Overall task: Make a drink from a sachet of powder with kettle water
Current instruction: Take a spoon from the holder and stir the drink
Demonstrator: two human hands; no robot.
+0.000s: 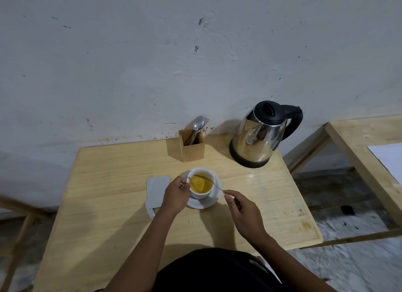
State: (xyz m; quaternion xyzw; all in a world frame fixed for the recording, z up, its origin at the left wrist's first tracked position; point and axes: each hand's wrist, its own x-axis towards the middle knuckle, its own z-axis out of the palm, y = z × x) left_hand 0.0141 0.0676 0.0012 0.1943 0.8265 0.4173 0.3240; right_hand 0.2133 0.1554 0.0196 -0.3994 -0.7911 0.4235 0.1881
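Note:
A white cup (201,194) of yellow-orange drink stands on a white saucer (214,201) in the middle of the wooden table (113,215). My left hand (175,196) grips the cup's left side. My right hand (243,213) pinches the handle of a thin metal spoon (210,180), whose bowl end lies in the liquid across the cup. A flat grey-white sachet (157,190) lies on the table just left of the cup, partly under my left wrist. The steel kettle (260,137) with black lid and handle stands on its base at the back right.
A wooden cutlery holder (192,148) with spoons and a fork stands at the back by the wall. A second wooden table (367,152) with a white sheet stands to the right across a gap. A white object's edge (151,213) peeks out below the sachet.

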